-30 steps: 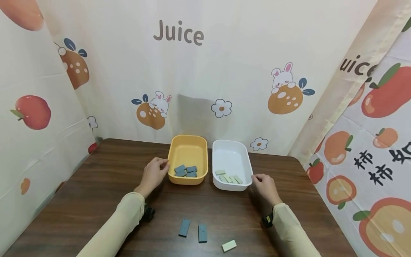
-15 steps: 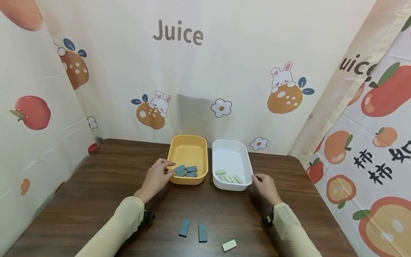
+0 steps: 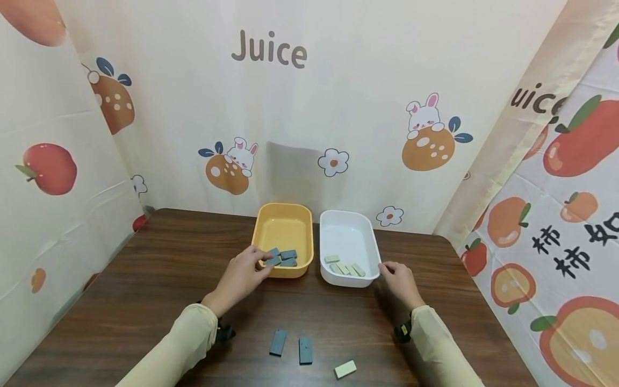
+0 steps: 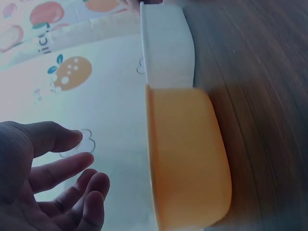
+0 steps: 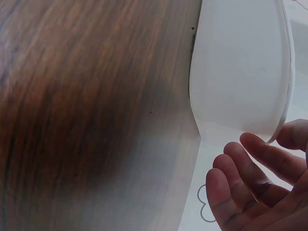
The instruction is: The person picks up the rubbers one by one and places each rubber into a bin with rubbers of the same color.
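Observation:
My left hand (image 3: 244,274) hovers over the near left corner of a yellow plastic bin (image 3: 285,226), fingertips above several blue-grey blocks (image 3: 288,254) lying inside it. In the left wrist view its thumb and fingers (image 4: 62,173) are spread apart with nothing between them. Beside the yellow bin stands a white bin (image 3: 345,231) with several pale green blocks (image 3: 332,259) at its near end. My right hand (image 3: 400,278) pinches the white bin's near right rim; the right wrist view shows thumb and index finger (image 5: 269,153) at that rim.
Two blue-grey blocks, one on the left (image 3: 278,342) and one on the right (image 3: 305,350), lie on the brown wooden table (image 3: 193,242) near its front. A pale green block (image 3: 345,369) lies to their right. A printed curtain (image 3: 309,97) hangs behind the table.
My left hand has moved from the yellow bin's left rim rightward and nearer, over the blue-grey blocks. The right hand stays on the white bin's rim.

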The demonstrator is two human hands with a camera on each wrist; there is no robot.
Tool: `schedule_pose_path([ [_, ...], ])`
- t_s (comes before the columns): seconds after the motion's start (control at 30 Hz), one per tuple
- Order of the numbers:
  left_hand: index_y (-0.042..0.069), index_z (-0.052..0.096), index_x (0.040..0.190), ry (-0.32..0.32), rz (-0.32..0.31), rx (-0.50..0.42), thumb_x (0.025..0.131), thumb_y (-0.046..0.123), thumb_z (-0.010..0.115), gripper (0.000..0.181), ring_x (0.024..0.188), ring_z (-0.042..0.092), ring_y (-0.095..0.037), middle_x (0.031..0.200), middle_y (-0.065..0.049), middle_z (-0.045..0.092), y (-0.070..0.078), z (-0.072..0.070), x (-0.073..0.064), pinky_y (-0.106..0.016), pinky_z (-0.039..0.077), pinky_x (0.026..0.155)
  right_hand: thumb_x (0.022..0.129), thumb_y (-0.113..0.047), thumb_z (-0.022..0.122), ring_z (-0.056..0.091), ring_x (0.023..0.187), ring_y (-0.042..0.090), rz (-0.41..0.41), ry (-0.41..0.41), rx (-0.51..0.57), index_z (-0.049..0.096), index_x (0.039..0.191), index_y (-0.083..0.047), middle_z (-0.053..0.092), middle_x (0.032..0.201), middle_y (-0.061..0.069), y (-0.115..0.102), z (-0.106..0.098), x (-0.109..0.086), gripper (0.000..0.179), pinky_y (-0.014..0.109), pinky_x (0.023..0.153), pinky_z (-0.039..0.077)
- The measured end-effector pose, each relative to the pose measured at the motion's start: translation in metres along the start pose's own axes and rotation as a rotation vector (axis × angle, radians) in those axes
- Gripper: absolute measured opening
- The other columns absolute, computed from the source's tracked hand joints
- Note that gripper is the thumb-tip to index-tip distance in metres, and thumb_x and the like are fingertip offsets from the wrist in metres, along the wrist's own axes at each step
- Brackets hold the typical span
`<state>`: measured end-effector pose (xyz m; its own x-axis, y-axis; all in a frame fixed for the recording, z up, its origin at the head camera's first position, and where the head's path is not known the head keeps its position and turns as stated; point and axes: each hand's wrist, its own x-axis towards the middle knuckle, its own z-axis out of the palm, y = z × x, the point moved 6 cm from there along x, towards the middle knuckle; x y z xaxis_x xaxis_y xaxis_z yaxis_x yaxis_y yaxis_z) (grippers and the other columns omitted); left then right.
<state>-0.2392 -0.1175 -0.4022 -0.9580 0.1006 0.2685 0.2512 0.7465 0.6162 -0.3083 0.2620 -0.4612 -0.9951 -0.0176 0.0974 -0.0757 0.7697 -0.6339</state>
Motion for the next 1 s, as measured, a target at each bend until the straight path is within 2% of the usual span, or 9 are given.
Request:
schedule_pose_path([
  [0.2,0.011,0.075,0.103,-0.062,0.042,0.039,0.085,0.019,0.074,0.02,0.074,0.058,-0.008,0.091,0.001,0.064,0.011,0.009,-0.006,-0.025,0.048,0.063,0.1,-0.023,0.05,0.064,0.107,0.036,-0.002,0.008,0.008,0.067,0.116,0.007,0.068,0.115,0.024,0.0,0.0,0.0,0.038,0.051,0.088,0.051],
  [0.33,0.011,0.075,0.101,-0.113,0.065,0.078,0.085,0.021,0.074,0.018,0.081,0.062,-0.011,0.093,0.001,0.067,0.016,0.017,-0.011,-0.03,0.051,0.07,0.1,-0.024,0.051,0.064,0.106,0.036,-0.005,0.011,0.007,0.067,0.115,0.007,0.068,0.115,0.024,-0.001,0.001,0.0,0.038,0.051,0.088,0.051],
  [0.43,0.012,0.075,0.101,-0.179,0.072,0.102,0.087,0.024,0.072,0.018,0.087,0.063,-0.013,0.094,0.002,0.067,0.019,0.025,-0.016,-0.036,0.053,0.078,0.1,-0.024,0.05,0.064,0.107,0.036,-0.003,0.009,0.009,0.067,0.115,0.007,0.068,0.115,0.024,-0.001,0.001,0.0,0.038,0.051,0.089,0.05],
  [0.5,0.013,0.074,0.101,-0.227,0.076,0.117,0.087,0.025,0.072,0.018,0.087,0.063,-0.013,0.094,0.003,0.066,0.021,0.031,-0.02,-0.036,0.052,0.078,0.1,-0.024,0.05,0.064,0.108,0.036,0.004,0.003,0.011,0.067,0.116,0.006,0.068,0.116,0.024,0.0,0.001,0.0,0.038,0.051,0.089,0.05],
  [0.77,0.012,0.074,0.099,-0.368,0.14,0.141,0.086,0.024,0.073,0.018,0.078,0.059,-0.012,0.091,0.001,0.063,0.026,0.05,-0.033,-0.03,0.049,0.068,0.101,-0.023,0.049,0.064,0.106,0.033,0.011,-0.006,0.01,0.067,0.117,0.006,0.068,0.116,0.023,0.002,0.002,0.0,0.038,0.05,0.089,0.051],
  [1.0,0.012,0.073,0.101,-0.471,0.147,0.128,0.085,0.027,0.074,0.021,0.07,0.054,-0.007,0.091,0.003,0.058,0.027,0.062,-0.043,-0.025,0.045,0.062,0.1,-0.023,0.049,0.064,0.106,0.034,0.004,0.007,0.013,0.067,0.117,0.006,0.068,0.116,0.024,0.002,0.001,0.0,0.038,0.051,0.089,0.051],
])
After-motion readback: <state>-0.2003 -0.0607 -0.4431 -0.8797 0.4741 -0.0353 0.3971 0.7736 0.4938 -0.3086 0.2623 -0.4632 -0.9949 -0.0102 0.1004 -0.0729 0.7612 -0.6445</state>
